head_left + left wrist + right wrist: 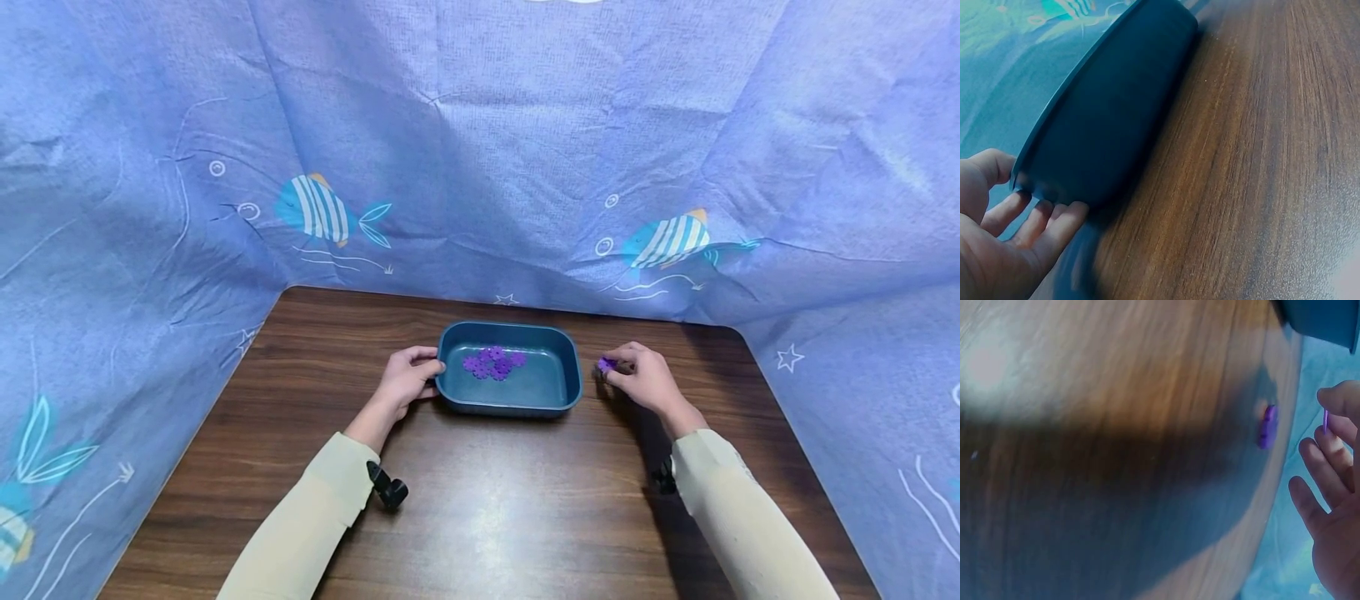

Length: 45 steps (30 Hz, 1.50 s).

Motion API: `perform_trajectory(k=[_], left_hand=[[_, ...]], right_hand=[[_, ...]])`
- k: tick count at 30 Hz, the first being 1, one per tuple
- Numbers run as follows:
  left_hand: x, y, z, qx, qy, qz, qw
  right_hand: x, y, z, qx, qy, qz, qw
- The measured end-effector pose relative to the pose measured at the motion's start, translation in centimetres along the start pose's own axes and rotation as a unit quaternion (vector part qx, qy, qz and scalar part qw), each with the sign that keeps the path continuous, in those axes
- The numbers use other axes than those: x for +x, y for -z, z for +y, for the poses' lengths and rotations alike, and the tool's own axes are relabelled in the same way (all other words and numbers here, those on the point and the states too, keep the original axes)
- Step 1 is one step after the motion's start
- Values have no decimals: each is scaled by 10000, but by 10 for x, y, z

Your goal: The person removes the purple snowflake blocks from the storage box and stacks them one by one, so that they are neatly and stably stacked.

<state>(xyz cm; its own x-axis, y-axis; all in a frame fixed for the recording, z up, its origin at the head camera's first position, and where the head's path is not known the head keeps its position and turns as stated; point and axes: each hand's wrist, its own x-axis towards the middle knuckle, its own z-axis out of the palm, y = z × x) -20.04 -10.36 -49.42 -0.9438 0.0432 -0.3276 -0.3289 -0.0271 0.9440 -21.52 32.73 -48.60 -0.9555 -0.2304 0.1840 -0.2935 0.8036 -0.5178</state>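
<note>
A dark teal rectangular container [506, 408] with rounded corners stands on the table. Several purple flower-shaped plastic pieces [495, 363] lie together inside it, toward its left half. My left hand [408, 377] grips the container's left end, thumb at the rim and fingers against the outer wall, as the left wrist view also shows. To the right of the container, my right hand [643, 379] pinches one thin purple piece [1325, 420] between thumb and index finger, its other fingers spread. Another purple piece [1268, 427] lies on the wood below that hand.
The dark wood-grain table [480, 500] has rounded far corners. Behind it and at both sides hangs a blue cloth [495, 167] printed with fish. Each sleeve has a black wrist device, such as the left one [387, 486].
</note>
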Motion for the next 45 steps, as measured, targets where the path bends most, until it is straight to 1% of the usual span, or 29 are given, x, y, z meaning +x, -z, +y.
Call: perform_trajectory(k=[4,16,20,29,39,45], left_hand=[[0,-1,1,6,2,-4,10000],[2,-1,0,-12,9,7,10000],[1,-1,0,-12,27,41,10000],[1,-2,-1,-37,41,14,10000],[0,-1,0,-7,42,23,10000],[0,-1,1,5,30,-14,10000]], right_hand=[[-4,-2,7,-38,-82,-57,9999],[-13,-10,22,-253,-135,34,9996],[-15,-11,23,-308,-136,49,9994],[-19,-15,25,-534,-84,151,9984],[-18,-14,21,-690,-266,-133,9972],[-17,-14,20,-761,-358,-196,9963]])
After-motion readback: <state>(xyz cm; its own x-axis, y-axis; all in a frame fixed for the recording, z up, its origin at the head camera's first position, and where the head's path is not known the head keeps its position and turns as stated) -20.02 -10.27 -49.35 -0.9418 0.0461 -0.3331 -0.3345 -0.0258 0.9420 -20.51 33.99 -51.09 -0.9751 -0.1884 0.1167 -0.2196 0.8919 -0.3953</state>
